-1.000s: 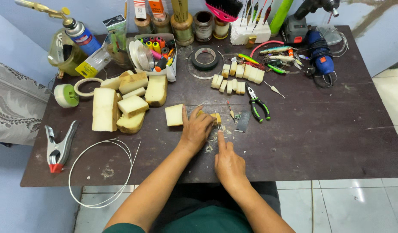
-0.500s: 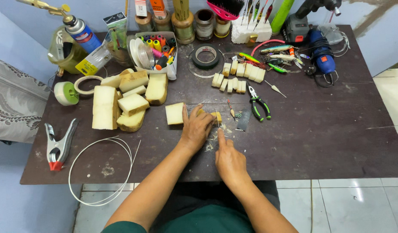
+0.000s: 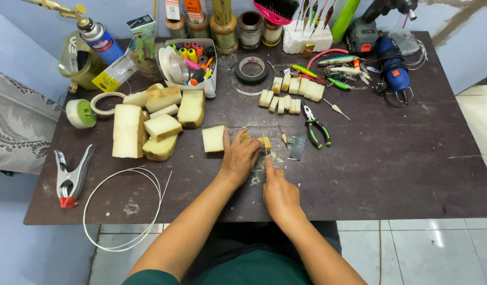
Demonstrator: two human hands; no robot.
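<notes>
Matt, scuffed dark wooden table [image 3: 391, 174]

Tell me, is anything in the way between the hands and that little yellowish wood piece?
Nothing visible is. The left hand already rests on the small wood piece, and the right hand is right below it, with only shavings between them.

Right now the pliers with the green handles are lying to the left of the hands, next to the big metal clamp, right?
Not quite. In the head view the pliers with green handles lie to the right of the hands, near the row of small wood pieces. The metal clamp is far off at the table's left edge.
</notes>
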